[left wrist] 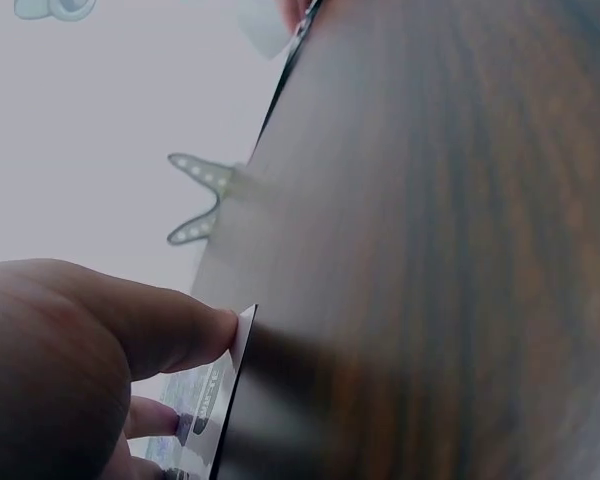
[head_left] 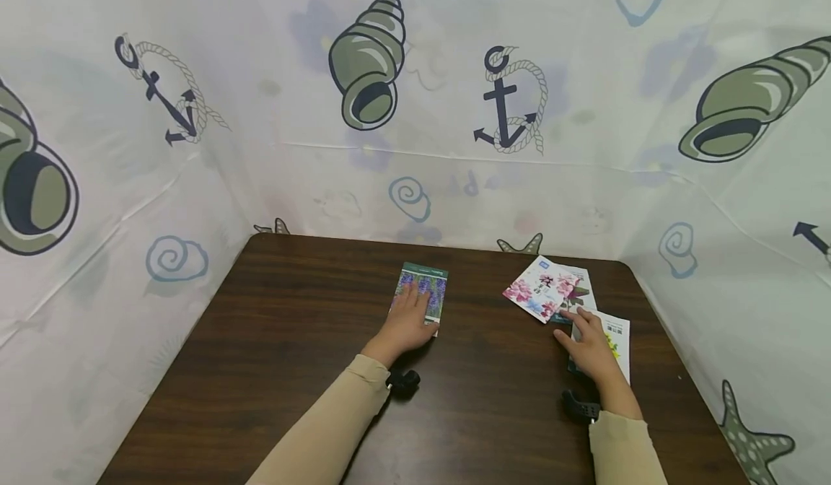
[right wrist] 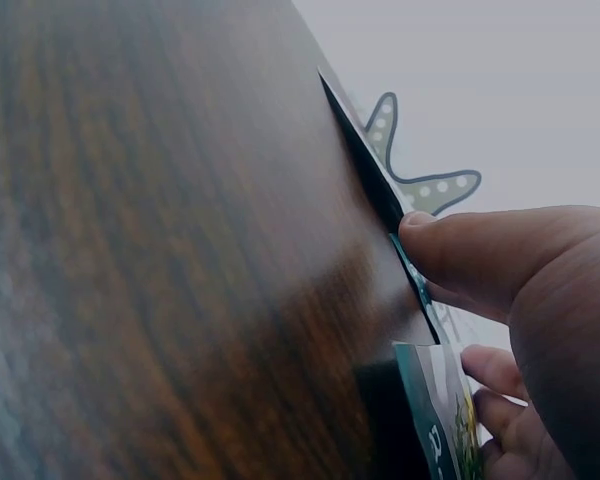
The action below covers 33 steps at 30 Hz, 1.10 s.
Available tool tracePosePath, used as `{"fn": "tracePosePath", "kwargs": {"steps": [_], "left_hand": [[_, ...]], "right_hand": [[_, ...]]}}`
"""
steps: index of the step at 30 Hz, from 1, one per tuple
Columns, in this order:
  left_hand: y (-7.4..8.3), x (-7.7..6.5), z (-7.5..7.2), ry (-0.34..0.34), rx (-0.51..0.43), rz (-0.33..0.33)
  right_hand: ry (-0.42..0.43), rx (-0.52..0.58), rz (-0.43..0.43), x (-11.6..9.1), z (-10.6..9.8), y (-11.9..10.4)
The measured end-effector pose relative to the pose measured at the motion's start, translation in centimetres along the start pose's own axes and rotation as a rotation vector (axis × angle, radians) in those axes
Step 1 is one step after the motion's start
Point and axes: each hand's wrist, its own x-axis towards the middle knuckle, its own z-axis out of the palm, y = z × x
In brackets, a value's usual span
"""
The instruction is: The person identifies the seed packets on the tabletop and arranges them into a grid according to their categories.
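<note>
A flat packet with purple flowers and a green top, like a seed packet, lies at the middle of the dark table. My left hand rests on it, fingers stretched out over the print; the left wrist view has the thumb at its near edge. At the right, my right hand reaches over a packet with yellow flowers, fingers spread and lightly bent. Just beyond its fingertips lies a pink-flowered packet, overlapping another white packet. Whether the right fingertips press on the packets is hard to tell.
The brown wooden table has rounded far corners. A pale cloth wall printed with shells, anchors and starfish stands close behind it and along both sides. Black wrist cameras sit on the left wrist and right wrist.
</note>
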Motion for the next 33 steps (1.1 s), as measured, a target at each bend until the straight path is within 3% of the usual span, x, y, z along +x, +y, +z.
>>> {"fn": "tracePosePath", "kwargs": {"steps": [8, 16, 21, 33], "left_hand": [[-1.5, 0.8, -0.7, -0.009, -0.006, -0.042], [-3.0, 1.0, -2.4, -0.026, -0.036, -0.078], [-3.9, 1.2, -2.7, -0.012, -0.055, -0.087], [-5.7, 0.8, -3.9, 0.067, 0.001, -0.073]], "right_hand": [[-0.004, 0.003, 0.000, -0.2, -0.2, 0.0], [-0.011, 0.010, 0.006, -0.1, 0.0, 0.1], [-0.013, 0.009, 0.016, -0.2, 0.1, 0.2], [-0.010, 0.015, 0.015, -0.3, -0.1, -0.3]]}}
